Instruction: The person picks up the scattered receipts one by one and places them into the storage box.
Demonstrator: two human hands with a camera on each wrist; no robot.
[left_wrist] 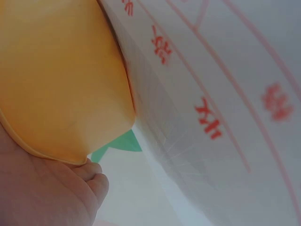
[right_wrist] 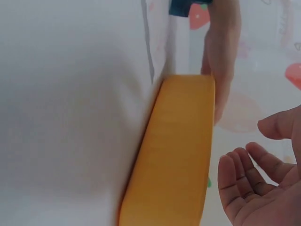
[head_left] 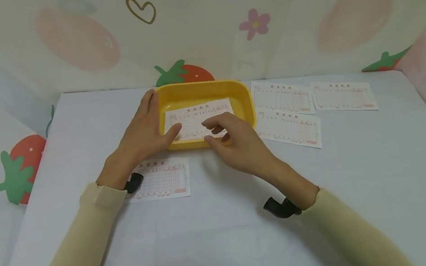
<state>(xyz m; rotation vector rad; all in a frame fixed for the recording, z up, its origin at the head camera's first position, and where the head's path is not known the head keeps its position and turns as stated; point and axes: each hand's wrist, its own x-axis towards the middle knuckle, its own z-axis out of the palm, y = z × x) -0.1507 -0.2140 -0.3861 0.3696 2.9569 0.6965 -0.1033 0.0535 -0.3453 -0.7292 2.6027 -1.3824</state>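
A yellow plastic tray (head_left: 237,91) stands near the back of the table with a printed form slip (head_left: 191,122) inside it. My left hand (head_left: 140,129) holds the tray's left side, fingers along the outer wall and thumb reaching over the front rim. The left wrist view shows this hand (left_wrist: 56,193) close against the tray's rim. Over the tray's front right part hovers my right hand (head_left: 236,141), fingers loosely bent with nothing between them. In the right wrist view, a gap shows between its thumb (right_wrist: 277,125) and fingers.
Another slip (head_left: 162,181) lies on the table under my left wrist. To the tray's right lie three more: an upper slip (head_left: 283,96), a lower slip (head_left: 287,128) and a far right slip (head_left: 344,95). A patterned cloth backdrop (head_left: 214,23) rises behind the table.
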